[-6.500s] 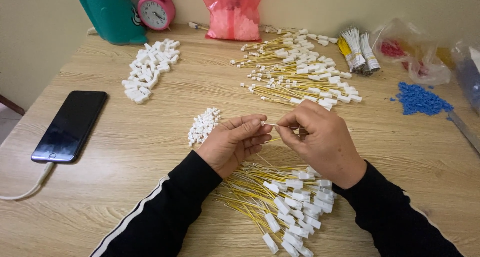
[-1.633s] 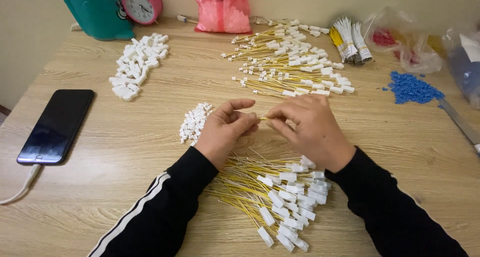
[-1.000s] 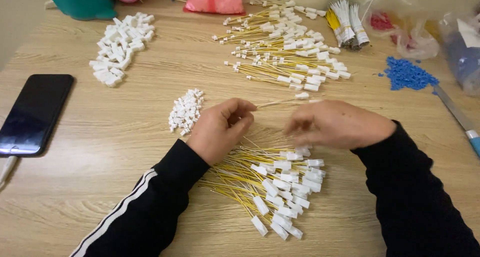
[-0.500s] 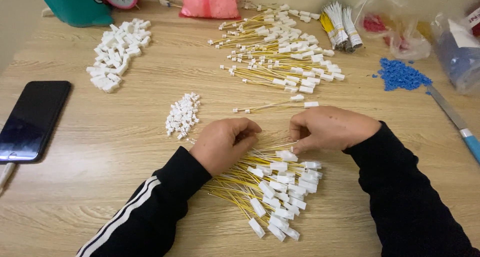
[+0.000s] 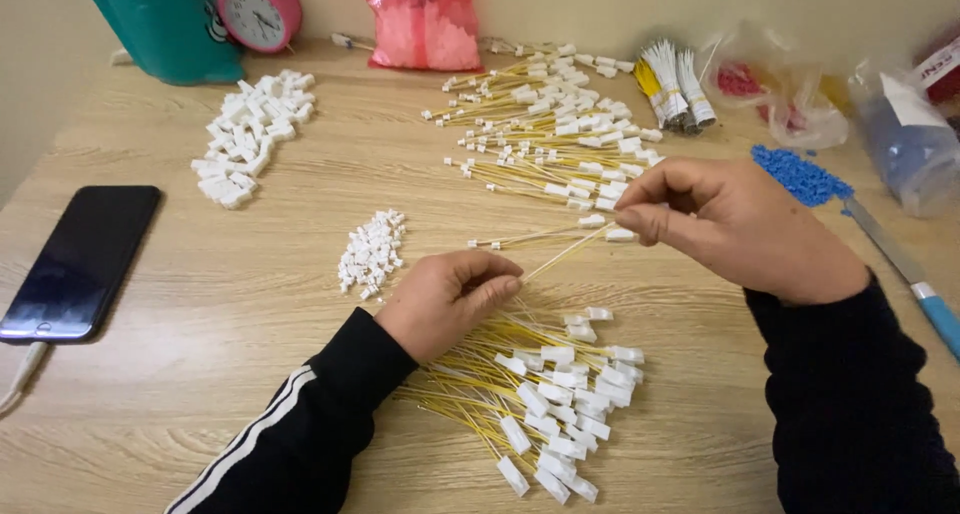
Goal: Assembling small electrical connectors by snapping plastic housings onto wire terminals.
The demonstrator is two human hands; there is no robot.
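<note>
We pinch one yellow wire (image 5: 565, 252) between left hand (image 5: 450, 299) and right hand (image 5: 730, 224); a loose grip could drop it into the wire pile (image 5: 530, 394) below.

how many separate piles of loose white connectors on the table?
2. A large pile of white connectors lies far left near the teal container; a small pile of tiny white connectors sits just beyond the left hand. Others sit on yellow wires.

Bright, even indoor light; soft shadows (faint beneath the arms), sharp focus, slight edge stretching.
</note>
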